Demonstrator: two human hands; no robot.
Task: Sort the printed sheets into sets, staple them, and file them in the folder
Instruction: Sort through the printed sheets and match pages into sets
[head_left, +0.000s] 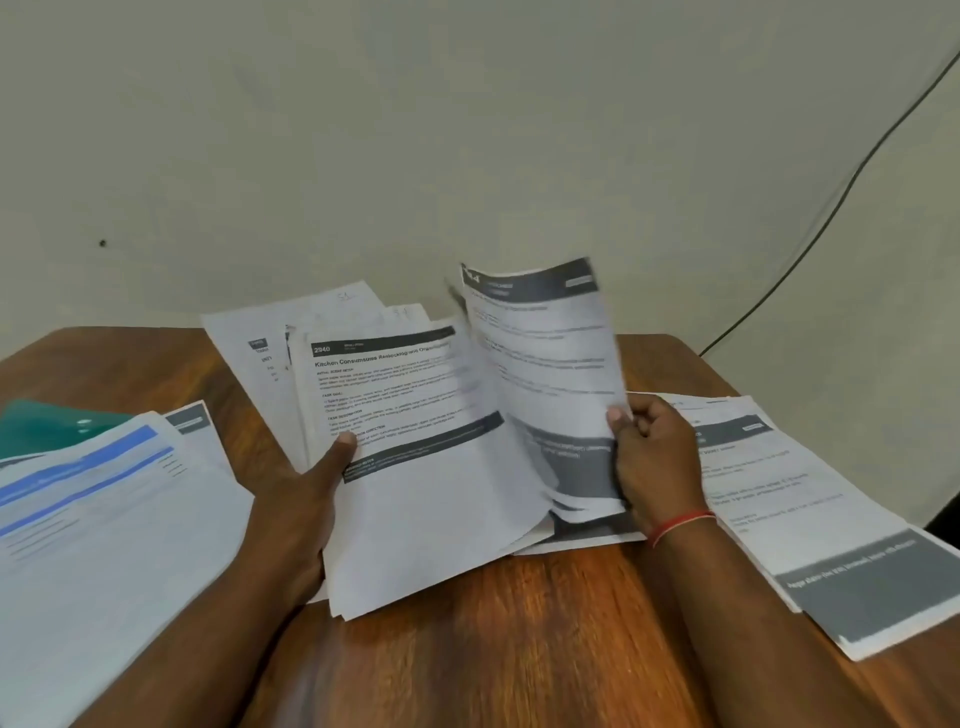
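Near the far edge of the worktop (545, 623), the left hand (306, 499) grips a light, floppy stack of printed sheets (415, 493) while the right hand (654, 462) pinches one lifted sheet (545, 353) by its edge, likely the surest hold.

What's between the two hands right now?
In the head view, the stack of sheets fills that gap: the left hand holds its left edge, and the right hand pinches a sheet lifted from its right side.

Reddish-brown grained table (545, 634), white printed sheets (415, 499) with charcoal bands at centre, same pattern on pile (810, 514) at 4 o'clock, blue-striped stack (104, 519) at 8 o'clock, teal folder (41, 426) at 9 o'clock, red wrist thread (680, 525), pale greyish wall (415, 130), black cable (860, 165) at 2 o'clock
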